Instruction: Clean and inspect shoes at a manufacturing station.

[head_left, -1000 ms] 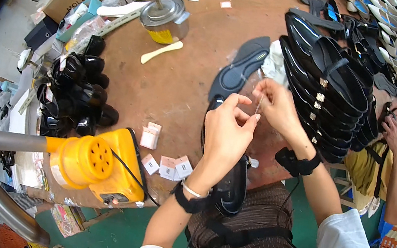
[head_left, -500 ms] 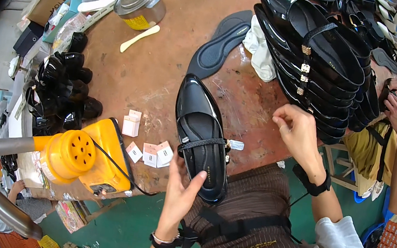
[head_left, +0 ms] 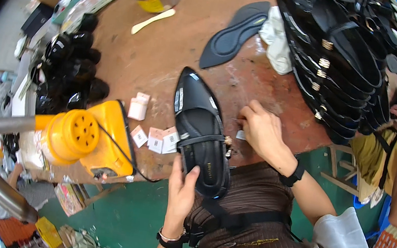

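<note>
One black pointed flat shoe (head_left: 200,134) with strap and small buckle, lying on brown worktable (head_left: 167,61), heel end over the near edge. Left hand (head_left: 181,189) under the heel, fingers wrapped around it. Right hand (head_left: 259,130) just beside the shoe, fingertips pinched on the table surface. One dark insole (head_left: 234,33) farther away. One yellow heat gun (head_left: 83,136) at left. Four small paper tags (head_left: 154,137) between.

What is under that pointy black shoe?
The brown worktable lies under the front of the black shoe. The left hand holds its heel end past the table edge. Anything lying beneath the sole is hidden.
</note>
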